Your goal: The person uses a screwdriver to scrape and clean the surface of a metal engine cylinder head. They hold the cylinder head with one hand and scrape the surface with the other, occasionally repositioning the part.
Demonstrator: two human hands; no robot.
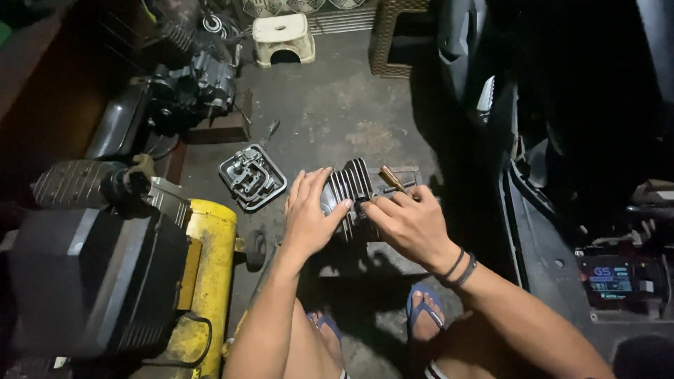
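Yellow and big, the air tank (pixel 207 274) lies on the left with a black motor box (pixel 91 281) just beside it. Grey concrete floor (pixel 337 105) holds everything, and it is dark on the right, where a black machine body (pixel 562 140) stands close. Farther back sit an old engine (pixel 193 88), a small white stool (pixel 283 38) and a brown basket (pixel 397 35). In the middle is the metal block with fins (pixel 351 193), resting on a low dark block on the floor, right in front of the person's knees. The left hand (pixel 309 214) lies flat and open on the fins, pressing down. The right hand (pixel 411 221) is curled shut on a thin brown-handled tool (pixel 392 178) at the top of the block. A small silver cover (pixel 253 177) lies just beside it on the left. I think the tool could slip, because the light is poor and the fins are thin, and then it may poke the left hand. The block could also tip onto the bare toes in blue sandals (pixel 425 305) below.
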